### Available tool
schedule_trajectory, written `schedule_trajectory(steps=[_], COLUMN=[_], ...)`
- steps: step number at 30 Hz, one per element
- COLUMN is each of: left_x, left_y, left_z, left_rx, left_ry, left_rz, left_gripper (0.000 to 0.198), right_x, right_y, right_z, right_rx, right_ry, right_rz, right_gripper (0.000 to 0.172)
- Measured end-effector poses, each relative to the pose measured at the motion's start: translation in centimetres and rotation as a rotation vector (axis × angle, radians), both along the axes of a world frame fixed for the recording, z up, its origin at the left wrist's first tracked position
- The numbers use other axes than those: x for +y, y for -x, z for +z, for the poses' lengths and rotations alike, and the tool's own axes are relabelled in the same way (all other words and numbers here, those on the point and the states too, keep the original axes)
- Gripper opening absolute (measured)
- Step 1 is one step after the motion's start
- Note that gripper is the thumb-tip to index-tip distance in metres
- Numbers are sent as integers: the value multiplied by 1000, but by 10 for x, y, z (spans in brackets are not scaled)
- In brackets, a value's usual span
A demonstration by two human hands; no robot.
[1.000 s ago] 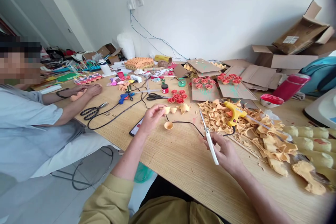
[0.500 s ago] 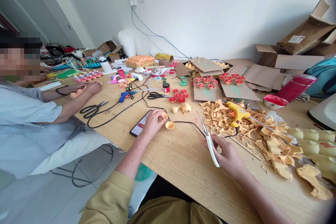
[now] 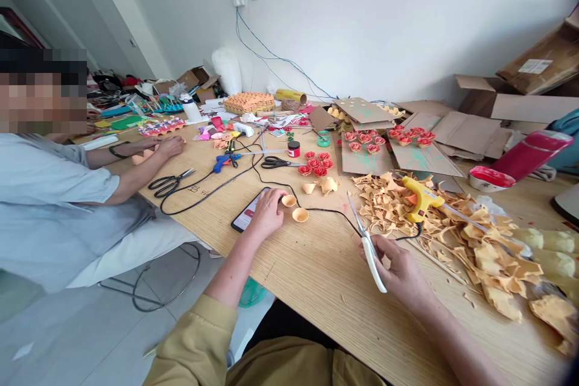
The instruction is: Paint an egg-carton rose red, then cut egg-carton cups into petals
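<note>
My left hand (image 3: 270, 212) hovers over the edge of a dark phone (image 3: 244, 217) with a lit screen, its fingers curved and apart, holding nothing. Just right of those fingertips stands a small orange paper-pulp cup (image 3: 288, 200), and beside it a second orange cup (image 3: 300, 215). My right hand (image 3: 391, 262) grips a pair of scissors (image 3: 371, 259) by the white handles, blades pointing up and away from me. Behind the cups lie a few uncut orange pulp pieces (image 3: 326, 186) and a cluster of red paper roses (image 3: 315, 164).
A heap of orange scraps (image 3: 384, 208) with a yellow glue gun (image 3: 421, 199) on it spreads at right. Black-handled scissors (image 3: 275, 162), a red-labelled jar (image 3: 294, 149) and cables lie farther back. At left a co-worker's hands (image 3: 169, 148) handle an orange piece.
My left fingers have let go of the small cup, which now stands beside the other one. My right hand keeps its scissors. The view has swung slightly left.
</note>
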State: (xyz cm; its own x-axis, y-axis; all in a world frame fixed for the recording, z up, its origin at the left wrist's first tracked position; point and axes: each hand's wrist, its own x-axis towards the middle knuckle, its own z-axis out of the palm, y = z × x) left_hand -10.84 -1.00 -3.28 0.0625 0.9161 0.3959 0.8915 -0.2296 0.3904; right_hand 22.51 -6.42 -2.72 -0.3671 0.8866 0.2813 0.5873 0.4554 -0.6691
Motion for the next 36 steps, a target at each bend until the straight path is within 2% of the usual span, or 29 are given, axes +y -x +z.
schedule_trajectory(steps=[13, 20, 26, 31, 36], left_x=[10, 6, 4, 5, 6], left_y=[-2, -2, 0, 3, -2], left_z=[-7, -7, -2, -1, -1], left_rx=[60, 43, 30, -8, 62], left_ry=[32, 40, 16, -36, 9], left_rz=[42, 39, 27, 72, 103], left_gripper=[38, 54, 59, 45, 34], right_x=[0, -1, 0, -1, -1], right_y=[-1, 0, 0, 1, 1], right_z=[-4, -2, -4, -2, -3], right_rx=[-15, -15, -28, -29, -28], right_ry=[-19, -24, -26, -35, -15], right_rz=[15, 11, -4, 2, 9], right_gripper=[30, 32, 30, 28, 29])
